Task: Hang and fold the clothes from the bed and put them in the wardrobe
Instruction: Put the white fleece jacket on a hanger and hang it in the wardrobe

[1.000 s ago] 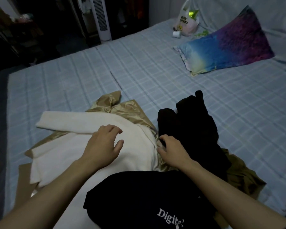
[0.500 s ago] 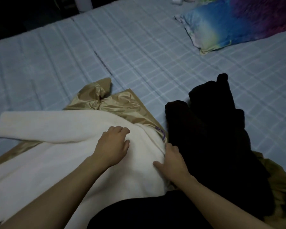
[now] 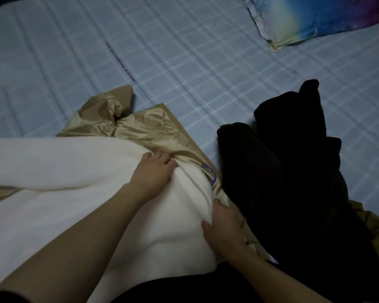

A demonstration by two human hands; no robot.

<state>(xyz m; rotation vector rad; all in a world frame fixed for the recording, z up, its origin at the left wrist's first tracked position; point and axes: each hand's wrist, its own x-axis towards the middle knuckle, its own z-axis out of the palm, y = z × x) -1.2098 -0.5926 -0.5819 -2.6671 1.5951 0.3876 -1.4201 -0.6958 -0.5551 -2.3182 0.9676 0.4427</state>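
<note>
Nearest me: black fabric [image 3: 184, 289] at bottom edge, prob my own top, can't tell for sure. R hand [image 3: 224, 228] just past it, fingers curled and clamped on the right edge of the white sweater [image 3: 79, 193], thumb on top of the cloth. L hand [image 3: 152, 171] further out, fingers bunched together, pinching the sweater's far edge where it meets the gold jacket [image 3: 144, 130].

Step, my read: picking/gathering the sweater off the pile, i.e. start of the fold step. Nothing folded or in the wardrobe yet; wardrobe not in view.

Sweater lies on top of the gold jacket, on the bed [image 3: 184, 62]. Long axis roughly left-right across view; one sleeve runs out left past frame edge. Neck vs hem: can't tell.

Next move needs: lift both grips together so it peels off the slippery jacket w/o dragging it, then lay flat on bare sheet. Small purple loop [image 3: 211, 173] on the jacket edge btw my hands, possible snag.

Black clothes heap [image 3: 293, 182] to the right, touching the jacket. Far right corner: blue-purple pillow [image 3: 315, 16].
</note>
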